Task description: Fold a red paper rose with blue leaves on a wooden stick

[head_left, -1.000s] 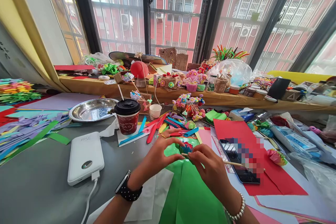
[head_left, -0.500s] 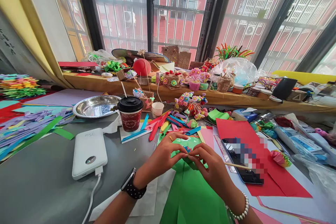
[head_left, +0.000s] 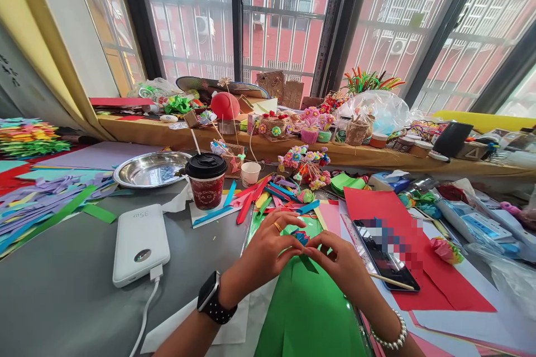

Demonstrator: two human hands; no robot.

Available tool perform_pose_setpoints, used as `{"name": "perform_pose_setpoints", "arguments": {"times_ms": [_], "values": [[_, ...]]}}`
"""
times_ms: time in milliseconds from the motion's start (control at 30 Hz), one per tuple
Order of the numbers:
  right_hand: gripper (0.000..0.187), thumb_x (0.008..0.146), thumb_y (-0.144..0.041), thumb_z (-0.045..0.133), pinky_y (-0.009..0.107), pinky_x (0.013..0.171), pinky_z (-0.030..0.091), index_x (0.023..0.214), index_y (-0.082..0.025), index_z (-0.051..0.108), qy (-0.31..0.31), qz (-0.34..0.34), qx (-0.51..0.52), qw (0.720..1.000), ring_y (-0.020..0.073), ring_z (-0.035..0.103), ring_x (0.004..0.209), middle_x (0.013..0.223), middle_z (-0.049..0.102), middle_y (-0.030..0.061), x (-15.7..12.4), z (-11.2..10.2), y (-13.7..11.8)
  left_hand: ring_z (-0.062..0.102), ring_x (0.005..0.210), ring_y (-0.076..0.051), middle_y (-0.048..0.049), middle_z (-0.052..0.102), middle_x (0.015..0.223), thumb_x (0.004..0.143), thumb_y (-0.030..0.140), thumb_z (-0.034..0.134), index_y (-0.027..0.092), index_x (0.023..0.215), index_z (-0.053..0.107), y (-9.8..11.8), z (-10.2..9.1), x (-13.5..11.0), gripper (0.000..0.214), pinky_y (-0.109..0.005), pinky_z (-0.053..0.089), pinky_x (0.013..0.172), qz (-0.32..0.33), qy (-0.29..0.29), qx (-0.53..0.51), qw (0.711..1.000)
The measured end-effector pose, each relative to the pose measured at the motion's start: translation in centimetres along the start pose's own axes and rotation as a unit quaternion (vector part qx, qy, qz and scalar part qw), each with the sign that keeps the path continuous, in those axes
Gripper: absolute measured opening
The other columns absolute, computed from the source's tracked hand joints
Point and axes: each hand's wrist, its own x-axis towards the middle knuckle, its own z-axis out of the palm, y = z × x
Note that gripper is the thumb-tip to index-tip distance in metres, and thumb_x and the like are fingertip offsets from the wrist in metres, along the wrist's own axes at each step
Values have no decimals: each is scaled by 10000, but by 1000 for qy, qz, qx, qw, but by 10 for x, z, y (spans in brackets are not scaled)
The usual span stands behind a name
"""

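Note:
My left hand [head_left: 268, 248] and my right hand [head_left: 341, 265] meet over a green paper sheet [head_left: 307, 312] on the grey table. Between their fingertips sits a small folded paper flower [head_left: 300, 237], blue and red, pinched from both sides. A thin wooden stick [head_left: 391, 281] runs from under my right hand out to the right, across the phone [head_left: 383, 259]. My left wrist wears a black watch [head_left: 213, 304] and a ring shows on one finger. A bead bracelet [head_left: 389, 334] circles my right wrist.
A white power bank [head_left: 140, 242] with its cable lies to the left. A lidded paper cup [head_left: 206, 181], a steel dish [head_left: 151, 169] and loose coloured paper strips [head_left: 251, 198] lie behind my hands. Red paper [head_left: 435, 284] lies right; craft flowers crowd the window ledge [head_left: 335, 156].
Both hands have slid slightly nearer to me and closed in on the paper flower. The stick now points lower to the right.

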Motion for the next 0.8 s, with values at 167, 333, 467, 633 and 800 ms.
{"name": "perform_pose_setpoints", "arguments": {"times_ms": [167, 333, 467, 633, 800], "values": [[261, 791, -382, 487, 209, 441, 401, 695, -194, 641, 16, -22, -1, 1000, 116, 535, 554, 676, 584, 19, -1, 0, -1, 423, 1068, -219, -51, 567, 1040, 767, 187, 514, 244, 781, 650, 1, 2, -1, 148, -410, 272, 954, -3, 16, -12, 1000], [251, 814, -337, 467, 213, 443, 393, 682, -188, 621, 53, -56, -37, 996, 108, 502, 524, 655, 559, 17, -2, 0, -5, 438, 1041, -221, -49, 542, 1053, 752, 250, 545, 241, 775, 645, 0, 1, 0, 103, -390, 307, 929, -35, 46, -51, 997], [194, 821, -276, 468, 214, 498, 429, 717, -186, 605, 97, -77, -41, 991, 118, 523, 588, 693, 550, 23, -4, -1, -5, 451, 1031, -226, -69, 500, 1086, 717, 357, 572, 224, 962, 567, -6, 1, 3, 279, -343, 387, 850, -141, 105, -151, 973], [147, 818, -248, 473, 249, 572, 457, 765, -189, 597, 150, -147, -78, 975, 146, 542, 670, 721, 549, 37, -5, 1, -8, 569, 802, -218, -124, 476, 1065, 690, 589, 451, 169, 1086, 403, -18, 11, 6, 579, -296, 466, 578, -401, 72, -341, 847], [119, 810, -178, 485, 260, 565, 450, 794, -166, 602, 159, -231, -115, 953, 146, 529, 659, 705, 557, 47, -9, 5, -15, 616, 686, -186, -126, 472, 1059, 700, 648, 355, 135, 1024, 427, -9, 17, 5, 612, -354, 493, 639, -433, -67, -572, 693]]}}
